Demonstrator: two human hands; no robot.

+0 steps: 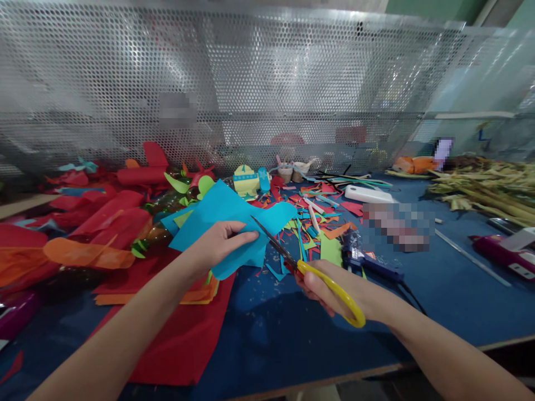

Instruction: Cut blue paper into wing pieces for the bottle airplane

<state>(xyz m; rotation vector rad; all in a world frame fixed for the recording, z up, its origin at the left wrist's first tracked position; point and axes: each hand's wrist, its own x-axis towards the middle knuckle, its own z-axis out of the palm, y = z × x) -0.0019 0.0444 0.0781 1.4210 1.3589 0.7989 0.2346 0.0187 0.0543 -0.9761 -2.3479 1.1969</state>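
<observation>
My left hand [221, 242] pinches a sheet of bright blue paper [209, 214], thumb on top and fingers partly hidden beneath. The paper is held above the table, its right part cut into a rounded, curving shape. In my right hand [320, 284] is a pair of scissors [334, 287] with yellow handles and dark blades. The blade tips lie at the paper, just right of my left thumb. Below the left forearm are stacked red and orange sheets [167, 345].
Colourful paper scraps [309, 214] litter the blue table [288, 334]. A dark blue glue gun [371, 264] with a cord lies right of my right hand. Red paper models [134, 223] crowd the left; dried plant strips [489, 181] lie far right. A perforated metal screen [251, 72] stands behind.
</observation>
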